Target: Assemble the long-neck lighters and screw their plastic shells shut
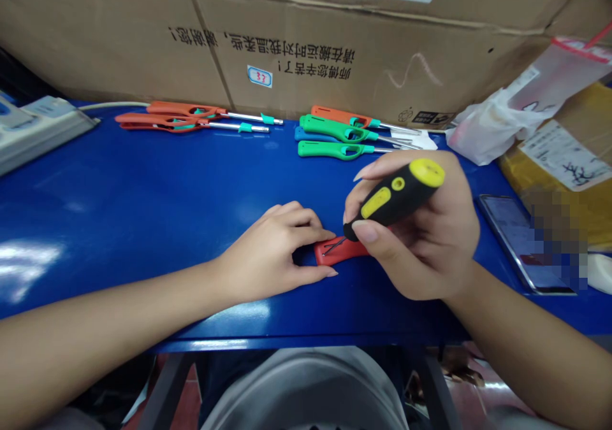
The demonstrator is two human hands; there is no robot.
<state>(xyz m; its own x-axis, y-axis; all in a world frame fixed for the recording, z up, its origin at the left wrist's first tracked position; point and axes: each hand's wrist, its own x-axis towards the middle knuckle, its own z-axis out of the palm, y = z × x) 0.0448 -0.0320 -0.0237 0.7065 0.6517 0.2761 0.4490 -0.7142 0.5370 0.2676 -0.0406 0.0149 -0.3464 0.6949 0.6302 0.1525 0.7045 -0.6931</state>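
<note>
My right hand [433, 245] is wrapped round a black and yellow screwdriver [394, 199], its handle tilted up to the right. The thin shaft points down at the left end of a red long-nosed lighter [329, 255] lying flat on the blue table [157, 207]. Whether the tip sits in a screw is too small to tell. With thumb below and fingers above, my left hand [280, 248] grips that same end of the lighter. The lighter's right part is hidden behind my right hand.
Orange lighters [167, 121] lie at the back left, with green lighters [329, 150] and others at the back centre. A cardboard box [287, 41] stands behind them. At right are a phone [521, 239], a bagged drink cup [549, 76] and a yellow-taped parcel [588, 207]; a power strip [43, 127] is left.
</note>
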